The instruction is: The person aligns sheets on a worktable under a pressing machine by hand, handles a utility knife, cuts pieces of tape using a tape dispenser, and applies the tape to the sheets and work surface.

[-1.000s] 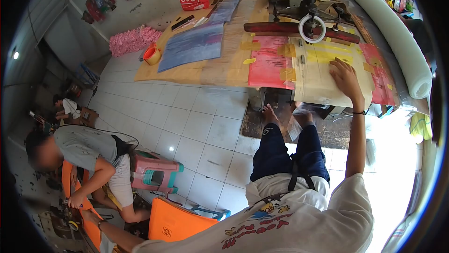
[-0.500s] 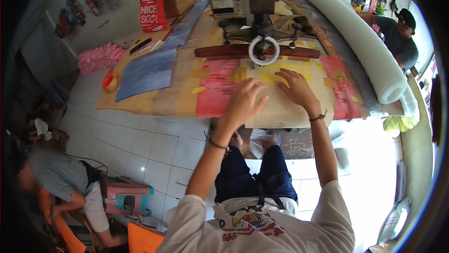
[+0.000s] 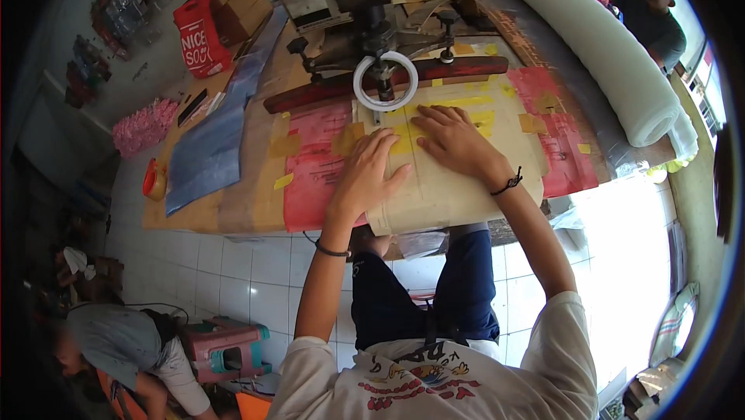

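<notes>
Grey-shirted co-worker [image 3: 116, 334]: bends low, well left of the white ring [image 3: 358, 82] and on its near side, next to a pink and green stool [image 3: 225, 354].
Pink heap [image 3: 145, 126]: lies far left of the white ring, past the edge of the worktable [image 3: 194, 214].
Tape roll [image 3: 154, 183]: sits left of the white ring, at the worktable's edge.
Red bag [image 3: 203, 43]: stands left of the white ring and farther back, beside cardboard boxes [image 3: 242, 10].
Blue sheet [image 3: 206, 156]: stretches left of the white ring, flat on the worktable.
Red bar [image 3: 310, 95]: runs crosswise behind the white ring, showing on both sides.
Left red sheet [image 3: 314, 175]: lies left of the white ring and nearer, partly under the tan sheet [image 3: 458, 203].
Left hand [image 3: 363, 179]: rests palm down on the tan sheet, just nearer than the white ring; fingers close together, thumb spread away.
Tan sheet: lies flat on the near side of the white ring, bearing yellow strips [image 3: 483, 121].
Right hand [image 3: 462, 140]: rests palm down on the tan sheet, nearer and right of the white ring; fingers slightly apart; cannot tell how hard pressed.
Right red sheet [image 3: 566, 160]: lies right of the white ring, beside the tan sheet.
White roll [image 3: 590, 55]: slants well right of the white ring.
Black-capped person [image 3: 656, 28]: shows far right of the white ring, beyond the white roll.
</notes>
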Demonstrator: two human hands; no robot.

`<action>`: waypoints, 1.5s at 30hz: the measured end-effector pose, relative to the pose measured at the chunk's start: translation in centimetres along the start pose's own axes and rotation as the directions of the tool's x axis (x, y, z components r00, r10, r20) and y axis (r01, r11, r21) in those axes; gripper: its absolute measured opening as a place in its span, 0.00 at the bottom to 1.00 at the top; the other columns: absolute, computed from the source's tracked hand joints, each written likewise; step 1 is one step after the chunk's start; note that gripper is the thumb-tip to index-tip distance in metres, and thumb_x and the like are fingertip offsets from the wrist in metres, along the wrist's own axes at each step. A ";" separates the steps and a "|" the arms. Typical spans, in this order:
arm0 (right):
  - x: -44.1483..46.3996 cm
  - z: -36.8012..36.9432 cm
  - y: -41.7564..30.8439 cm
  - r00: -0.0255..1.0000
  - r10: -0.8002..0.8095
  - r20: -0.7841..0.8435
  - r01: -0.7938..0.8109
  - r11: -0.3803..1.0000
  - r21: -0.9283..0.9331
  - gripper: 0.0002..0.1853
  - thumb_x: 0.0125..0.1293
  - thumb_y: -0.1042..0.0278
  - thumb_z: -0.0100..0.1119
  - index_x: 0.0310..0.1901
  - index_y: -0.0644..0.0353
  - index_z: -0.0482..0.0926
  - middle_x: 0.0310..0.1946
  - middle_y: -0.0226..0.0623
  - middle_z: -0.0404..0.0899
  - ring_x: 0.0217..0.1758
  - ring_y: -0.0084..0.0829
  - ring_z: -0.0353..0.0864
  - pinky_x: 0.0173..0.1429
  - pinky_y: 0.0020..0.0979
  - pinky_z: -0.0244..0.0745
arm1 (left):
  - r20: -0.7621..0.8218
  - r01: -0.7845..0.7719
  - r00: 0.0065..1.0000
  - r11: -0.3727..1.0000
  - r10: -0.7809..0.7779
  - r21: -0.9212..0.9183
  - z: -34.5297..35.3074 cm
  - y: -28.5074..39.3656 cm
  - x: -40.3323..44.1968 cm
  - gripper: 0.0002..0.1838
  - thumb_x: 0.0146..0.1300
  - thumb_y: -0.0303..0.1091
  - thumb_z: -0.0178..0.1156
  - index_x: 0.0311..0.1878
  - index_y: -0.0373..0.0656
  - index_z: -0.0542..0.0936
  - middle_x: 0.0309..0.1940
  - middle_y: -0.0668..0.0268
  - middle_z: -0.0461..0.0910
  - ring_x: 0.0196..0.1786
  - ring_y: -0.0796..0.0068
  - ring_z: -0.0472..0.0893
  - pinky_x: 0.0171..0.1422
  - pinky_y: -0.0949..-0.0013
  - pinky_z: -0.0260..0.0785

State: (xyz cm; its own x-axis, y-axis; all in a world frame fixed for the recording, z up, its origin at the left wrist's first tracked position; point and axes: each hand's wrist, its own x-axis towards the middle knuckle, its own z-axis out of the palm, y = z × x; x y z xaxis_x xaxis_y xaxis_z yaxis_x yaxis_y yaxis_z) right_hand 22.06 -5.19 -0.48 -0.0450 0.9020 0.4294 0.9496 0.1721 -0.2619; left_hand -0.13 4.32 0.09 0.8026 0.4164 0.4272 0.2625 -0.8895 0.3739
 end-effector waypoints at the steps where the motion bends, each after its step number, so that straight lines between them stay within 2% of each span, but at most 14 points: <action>1: 0.0 0.0 0.1 1.000 0.002 -0.009 -0.002 1.000 -0.001 0.24 0.76 0.56 0.56 0.67 0.60 0.77 0.72 0.50 0.72 0.78 0.49 0.65 0.82 0.50 0.54 | 0.009 0.010 1.000 1.000 -0.010 -0.017 -0.2 0.3 0.1 0.29 0.68 0.44 0.66 0.64 0.33 0.77 0.70 0.51 0.73 0.75 0.50 0.69 0.79 0.54 0.62; 5: 0.0 0.1 0.1 1.000 0.006 -0.028 -0.006 1.000 0.019 0.24 0.76 0.55 0.56 0.67 0.61 0.77 0.73 0.50 0.71 0.79 0.50 0.64 0.82 0.50 0.54 | 0.070 0.046 0.997 0.998 -0.044 -0.034 -0.5 0.5 0.1 0.33 0.68 0.45 0.66 0.69 0.32 0.75 0.73 0.51 0.70 0.78 0.51 0.66 0.81 0.55 0.59; 8: -0.2 0.3 0.0 1.000 0.012 -0.024 -0.011 0.999 0.034 0.25 0.77 0.54 0.56 0.67 0.61 0.76 0.74 0.50 0.70 0.80 0.50 0.63 0.82 0.49 0.53 | 0.059 0.038 0.998 0.999 -0.038 0.002 0.0 0.0 -0.1 0.33 0.68 0.45 0.65 0.70 0.33 0.75 0.75 0.52 0.69 0.79 0.52 0.66 0.82 0.55 0.58; 10: -0.1 0.2 0.0 1.000 0.015 -0.011 -0.015 1.000 0.012 0.25 0.77 0.54 0.55 0.68 0.62 0.76 0.74 0.50 0.70 0.80 0.50 0.63 0.83 0.49 0.53 | 0.075 0.062 0.995 0.997 -0.059 -0.036 0.1 -0.2 -0.3 0.33 0.68 0.45 0.66 0.70 0.33 0.76 0.76 0.52 0.68 0.79 0.52 0.66 0.83 0.55 0.58; 16: 1.1 -0.2 0.9 0.992 0.050 0.114 -0.058 0.996 0.069 0.29 0.78 0.50 0.53 0.71 0.61 0.71 0.76 0.54 0.66 0.82 0.51 0.60 0.83 0.51 0.53 | 0.073 0.084 0.994 0.994 -0.079 -0.066 -0.2 -0.1 -0.1 0.34 0.68 0.47 0.66 0.70 0.34 0.76 0.76 0.54 0.68 0.78 0.52 0.67 0.82 0.55 0.59; 19: 3.1 0.4 1.5 0.976 0.133 0.172 -0.132 0.991 -0.022 0.32 0.79 0.48 0.51 0.74 0.62 0.68 0.78 0.56 0.62 0.83 0.52 0.57 0.84 0.52 0.53 | 0.082 0.090 0.993 0.995 -0.087 -0.045 -0.4 0.1 -0.1 0.34 0.67 0.47 0.67 0.71 0.35 0.76 0.76 0.55 0.68 0.78 0.53 0.67 0.81 0.55 0.60; 26: 7.0 3.8 2.8 0.984 0.105 0.145 -0.082 0.984 -0.156 0.33 0.80 0.43 0.44 0.74 0.61 0.67 0.79 0.53 0.60 0.84 0.53 0.56 0.84 0.59 0.51 | 0.077 0.087 0.994 0.996 -0.084 -0.035 0.1 -0.6 -0.3 0.35 0.67 0.48 0.67 0.71 0.35 0.75 0.76 0.55 0.68 0.78 0.52 0.67 0.81 0.56 0.61; 29: 7.1 3.8 3.2 0.984 0.095 0.150 -0.074 0.987 -0.144 0.33 0.80 0.43 0.44 0.74 0.61 0.68 0.79 0.50 0.62 0.83 0.53 0.57 0.84 0.57 0.51 | 0.064 0.069 0.996 0.997 -0.067 -0.030 0.3 -0.7 -0.3 0.35 0.67 0.48 0.66 0.71 0.35 0.75 0.76 0.55 0.68 0.78 0.52 0.68 0.81 0.56 0.61; 30: 7.6 3.9 3.5 0.978 0.106 0.180 -0.072 0.980 -0.188 0.31 0.80 0.43 0.44 0.74 0.56 0.69 0.78 0.48 0.64 0.83 0.54 0.58 0.84 0.60 0.50 | 0.062 0.064 0.996 0.997 -0.062 -0.034 0.3 -0.6 -0.3 0.35 0.67 0.48 0.66 0.71 0.35 0.75 0.76 0.55 0.68 0.77 0.52 0.68 0.81 0.56 0.61; 33: 8.2 2.1 0.7 0.947 0.190 0.258 -0.123 0.959 -0.257 0.29 0.80 0.42 0.43 0.73 0.49 0.71 0.77 0.49 0.65 0.82 0.56 0.58 0.82 0.67 0.51 | 0.063 0.058 0.996 0.997 -0.056 -0.042 -0.1 -0.5 -0.3 0.35 0.67 0.49 0.66 0.71 0.34 0.75 0.76 0.55 0.68 0.77 0.52 0.69 0.81 0.56 0.61; 34: 8.7 3.5 1.8 0.970 0.122 0.211 -0.051 0.949 -0.312 0.28 0.80 0.41 0.42 0.72 0.45 0.72 0.76 0.49 0.66 0.82 0.60 0.58 0.79 0.73 0.53 | 0.062 0.060 0.996 0.997 -0.058 -0.045 -0.1 -0.5 -0.3 0.35 0.67 0.49 0.66 0.71 0.34 0.75 0.75 0.55 0.68 0.77 0.52 0.69 0.81 0.56 0.61; 37: 9.7 3.5 0.5 0.933 0.207 0.294 -0.094 0.929 -0.358 0.28 0.80 0.40 0.42 0.72 0.44 0.73 0.76 0.50 0.66 0.81 0.63 0.57 0.79 0.73 0.53 | 0.066 0.063 0.996 0.997 -0.060 -0.052 -0.3 -0.3 -0.2 0.35 0.67 0.50 0.66 0.70 0.34 0.76 0.75 0.54 0.69 0.76 0.52 0.69 0.81 0.56 0.61; 41: 10.0 5.2 2.0 0.965 0.211 0.157 -0.166 0.952 -0.258 0.27 0.80 0.41 0.40 0.68 0.44 0.78 0.75 0.48 0.68 0.79 0.64 0.60 0.79 0.72 0.51 | 0.017 0.017 1.000 0.999 -0.017 -0.045 0.2 -0.9 -0.3 0.35 0.67 0.50 0.66 0.68 0.33 0.77 0.74 0.53 0.70 0.76 0.52 0.70 0.81 0.56 0.61; 45: 9.8 5.6 2.5 0.983 0.143 0.115 -0.107 0.955 -0.278 0.27 0.79 0.39 0.41 0.67 0.44 0.79 0.75 0.46 0.69 0.80 0.63 0.59 0.80 0.71 0.50 | 0.006 0.011 1.000 0.997 -0.011 -0.072 0.0 -0.8 -0.4 0.36 0.65 0.51 0.68 0.67 0.32 0.77 0.72 0.51 0.71 0.75 0.51 0.70 0.81 0.56 0.61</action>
State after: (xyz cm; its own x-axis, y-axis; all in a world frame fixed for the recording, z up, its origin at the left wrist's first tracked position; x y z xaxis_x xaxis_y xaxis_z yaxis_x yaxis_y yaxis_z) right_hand 22.28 6.29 -1.78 0.0564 0.9568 0.2853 0.9975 -0.0420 -0.0561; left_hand -0.62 4.86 -0.38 0.8030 0.4249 0.4180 0.2323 -0.8689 0.4370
